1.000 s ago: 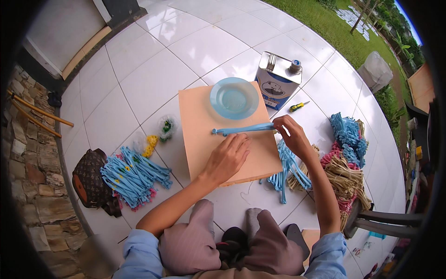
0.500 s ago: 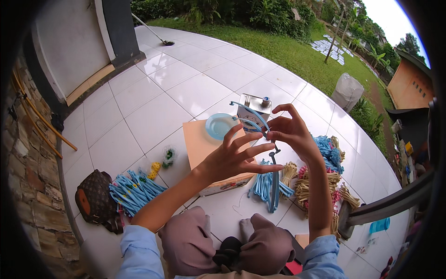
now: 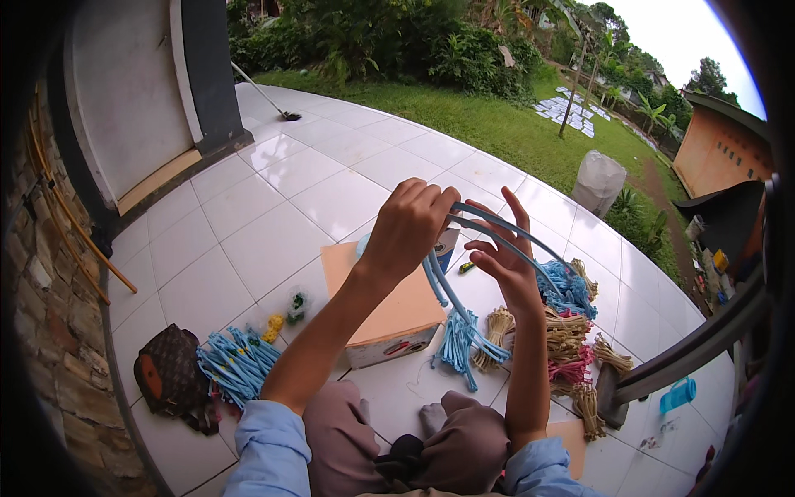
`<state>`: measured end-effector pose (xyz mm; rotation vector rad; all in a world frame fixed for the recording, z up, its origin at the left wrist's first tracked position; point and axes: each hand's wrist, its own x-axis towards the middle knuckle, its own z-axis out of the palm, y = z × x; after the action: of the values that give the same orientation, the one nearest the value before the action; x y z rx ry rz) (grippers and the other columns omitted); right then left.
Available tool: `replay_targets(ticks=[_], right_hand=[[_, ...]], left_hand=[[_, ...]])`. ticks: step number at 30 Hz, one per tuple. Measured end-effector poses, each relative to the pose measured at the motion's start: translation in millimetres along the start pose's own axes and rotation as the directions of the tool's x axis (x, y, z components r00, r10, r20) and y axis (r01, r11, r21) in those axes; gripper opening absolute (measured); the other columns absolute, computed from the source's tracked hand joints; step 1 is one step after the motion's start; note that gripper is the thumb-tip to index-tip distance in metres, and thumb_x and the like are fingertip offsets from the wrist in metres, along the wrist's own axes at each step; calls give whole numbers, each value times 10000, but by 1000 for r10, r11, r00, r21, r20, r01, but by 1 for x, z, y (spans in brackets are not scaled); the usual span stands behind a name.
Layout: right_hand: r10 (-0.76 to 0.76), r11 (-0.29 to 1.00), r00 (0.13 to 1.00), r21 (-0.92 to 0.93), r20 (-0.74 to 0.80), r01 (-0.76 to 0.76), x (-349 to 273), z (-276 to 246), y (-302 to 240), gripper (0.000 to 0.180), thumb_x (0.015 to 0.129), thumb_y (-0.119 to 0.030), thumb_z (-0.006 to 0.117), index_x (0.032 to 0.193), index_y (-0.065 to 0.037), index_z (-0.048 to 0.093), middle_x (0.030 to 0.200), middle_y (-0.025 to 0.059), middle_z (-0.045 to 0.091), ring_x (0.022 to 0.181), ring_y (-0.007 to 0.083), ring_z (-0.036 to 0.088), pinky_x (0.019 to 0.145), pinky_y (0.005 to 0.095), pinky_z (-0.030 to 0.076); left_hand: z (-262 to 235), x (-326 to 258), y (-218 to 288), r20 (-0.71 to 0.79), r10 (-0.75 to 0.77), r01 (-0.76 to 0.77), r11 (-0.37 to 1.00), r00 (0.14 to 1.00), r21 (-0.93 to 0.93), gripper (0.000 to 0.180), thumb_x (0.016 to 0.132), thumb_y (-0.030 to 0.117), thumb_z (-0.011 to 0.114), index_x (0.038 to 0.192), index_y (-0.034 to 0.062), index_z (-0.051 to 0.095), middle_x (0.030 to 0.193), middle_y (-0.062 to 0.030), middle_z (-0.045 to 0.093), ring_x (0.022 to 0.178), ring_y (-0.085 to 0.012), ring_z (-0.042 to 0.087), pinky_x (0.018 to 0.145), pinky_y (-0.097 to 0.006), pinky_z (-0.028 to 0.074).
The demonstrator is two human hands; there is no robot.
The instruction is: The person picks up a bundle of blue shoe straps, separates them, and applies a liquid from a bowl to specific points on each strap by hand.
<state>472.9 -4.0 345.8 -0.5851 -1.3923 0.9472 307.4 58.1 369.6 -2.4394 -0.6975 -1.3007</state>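
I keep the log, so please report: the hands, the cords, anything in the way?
Left hand gripping blue cords. Right hand open, cords crossing it in view, contact unclear. Peach-topped box below, no blockage seen.

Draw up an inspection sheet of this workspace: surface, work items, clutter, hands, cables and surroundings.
Surface: white tiled floor, with a peach-topped box standing on it.
Work items: blue strips held up in the left hand, some arcing past the right hand; a blue bundle lies right of the box.
Clutter: brown bag and blue pile to the left; tan bundles to the right.
Hands: left closed on the strips; right open, its contact with them unclear.
Cables: nothing seen.
Surroundings: stone wall and pale door to the left; grass beyond the tiles.
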Motion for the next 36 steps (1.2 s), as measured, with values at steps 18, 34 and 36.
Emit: replay_targets(ticks=[18, 34, 36], right_hand=[[212, 942, 975, 251, 61, -221, -27, -19, 18, 660, 775, -97, 690, 1343, -24, 362, 1102, 67, 498, 949, 143, 534, 736, 269, 466], [375, 917, 919, -95, -123, -387, -44, 8, 100, 380, 961, -220, 439, 1305, -58, 448, 1078, 78, 560, 893, 103, 539, 765, 231, 449], [362, 924, 909, -53, -204, -380, -42, 14, 105, 419, 971, -265, 415, 1303, -9, 426, 1122, 77, 563, 1002, 110, 530, 826, 261, 449]], left_hand=[[7, -69, 61, 680, -354, 733, 26, 642, -680, 168, 921, 149, 525, 952, 28, 412, 780, -35, 526, 588, -72, 548, 494, -206, 441], [73, -103, 60, 627, -607, 791, 3, 488, -612, 313, 996, 304, 257, 1100, 58, 421, 901, -72, 500, 774, -122, 526, 680, -259, 466], [86, -109, 59, 360, -653, 684, 342, 666, -645, 342, 992, 279, 264, 1161, 19, 409, 1001, -127, 470, 906, -178, 502, 809, -319, 428]])
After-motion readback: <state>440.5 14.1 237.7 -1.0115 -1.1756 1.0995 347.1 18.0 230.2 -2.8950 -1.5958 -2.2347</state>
